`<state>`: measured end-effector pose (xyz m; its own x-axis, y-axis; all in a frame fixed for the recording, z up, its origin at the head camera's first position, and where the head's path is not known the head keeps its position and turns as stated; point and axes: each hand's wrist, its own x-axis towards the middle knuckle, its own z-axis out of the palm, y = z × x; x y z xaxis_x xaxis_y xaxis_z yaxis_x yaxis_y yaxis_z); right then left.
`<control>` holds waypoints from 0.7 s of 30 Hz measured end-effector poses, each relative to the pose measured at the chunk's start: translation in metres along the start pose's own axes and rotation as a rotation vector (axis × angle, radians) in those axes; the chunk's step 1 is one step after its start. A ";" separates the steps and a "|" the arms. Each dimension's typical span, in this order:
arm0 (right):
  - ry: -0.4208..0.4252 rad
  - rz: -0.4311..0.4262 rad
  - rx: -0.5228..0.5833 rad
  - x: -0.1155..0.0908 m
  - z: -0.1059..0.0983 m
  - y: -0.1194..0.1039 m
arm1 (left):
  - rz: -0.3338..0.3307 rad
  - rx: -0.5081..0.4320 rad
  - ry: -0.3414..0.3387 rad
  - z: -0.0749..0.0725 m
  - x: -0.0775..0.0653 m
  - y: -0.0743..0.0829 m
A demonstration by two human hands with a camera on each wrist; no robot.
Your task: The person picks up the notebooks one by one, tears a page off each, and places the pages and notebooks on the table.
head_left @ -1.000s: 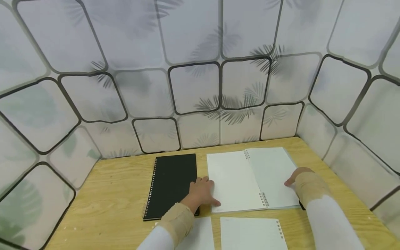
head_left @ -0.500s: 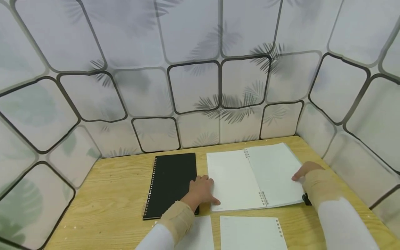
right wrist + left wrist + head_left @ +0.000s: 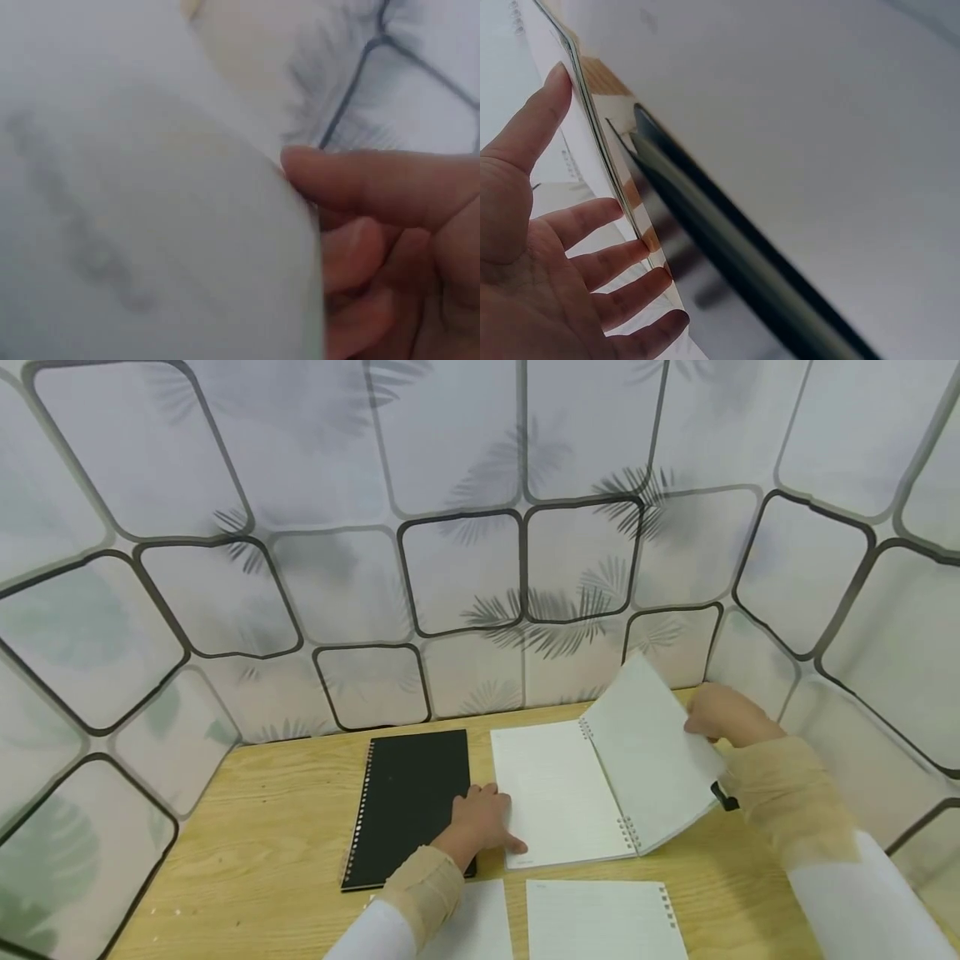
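An open spiral notebook (image 3: 558,793) lies on the table with white lined pages showing. My right hand (image 3: 723,714) pinches the outer edge of its right-hand side (image 3: 652,760), which is raised off the table and bent at the far corner. In the right wrist view the thumb and curled fingers of the right hand (image 3: 375,217) hold the blurred white sheet edge. My left hand (image 3: 480,822) rests with spread fingers at the notebook's left edge, by a black spiral notebook (image 3: 416,802). The left wrist view shows the left hand's fingers (image 3: 607,266) straight and apart along the page edges.
Two loose white sheets lie at the table's front: a punched sheet (image 3: 603,918) and another sheet (image 3: 480,927) partly under the left sleeve. Patterned wall panels (image 3: 472,568) enclose the wooden table (image 3: 262,827) at the back and sides.
My right hand has moved up and away from the table, lifting the right-hand side of the notebook with it. The left hand has stayed in place.
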<state>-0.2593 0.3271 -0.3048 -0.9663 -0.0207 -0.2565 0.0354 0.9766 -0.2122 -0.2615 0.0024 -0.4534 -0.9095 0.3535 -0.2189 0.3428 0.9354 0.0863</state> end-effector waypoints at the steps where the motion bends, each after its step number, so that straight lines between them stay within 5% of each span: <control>1: 0.005 -0.034 0.014 -0.002 0.000 -0.007 | 0.000 -0.001 0.000 0.000 0.000 0.000; 10: -0.205 -0.227 0.290 -0.013 0.012 -0.059 | 0.005 0.026 0.004 0.003 0.001 -0.003; 21: -0.043 -0.210 0.292 0.006 0.075 -0.133 | 0.001 0.014 0.005 0.007 0.003 -0.004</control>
<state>-0.2512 0.1812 -0.3486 -0.9489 -0.2291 -0.2169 -0.0852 0.8481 -0.5229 -0.2646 -0.0005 -0.4609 -0.9102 0.3545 -0.2140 0.3471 0.9350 0.0726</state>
